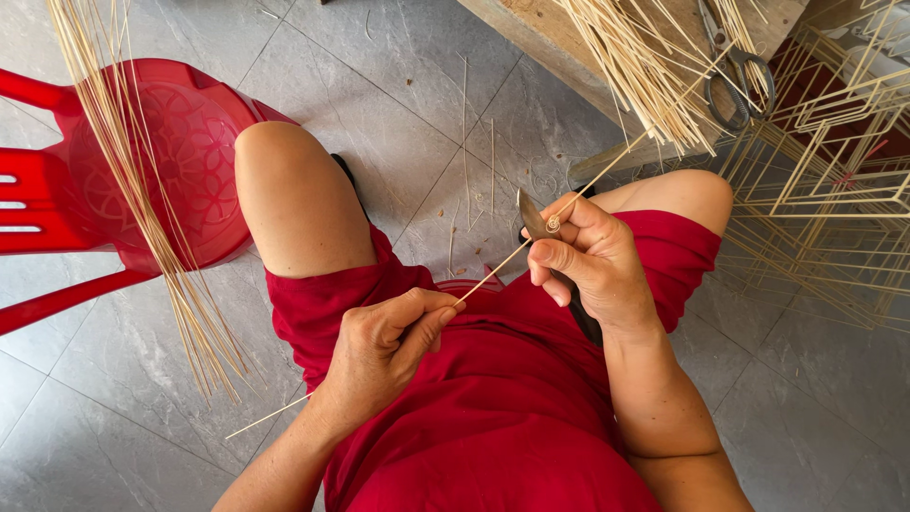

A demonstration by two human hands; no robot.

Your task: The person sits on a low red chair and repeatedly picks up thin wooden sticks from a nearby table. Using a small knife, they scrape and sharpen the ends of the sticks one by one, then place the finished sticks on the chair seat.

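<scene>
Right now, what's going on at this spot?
A seated person in red holds one thin bamboo strip across the lap. The left hand pinches it low down; the right hand presses a small knife against it higher up. More strips lie over a red plastic chair and a wooden bench with scissors. Stick frames stand beside.

A single head-worn view looks steeply down from close above the seated person's lap, facing forward over both hands (483,294) to the grey floor (398,104) beyond them; the counter (559,38) edge lies farther ahead.
</scene>
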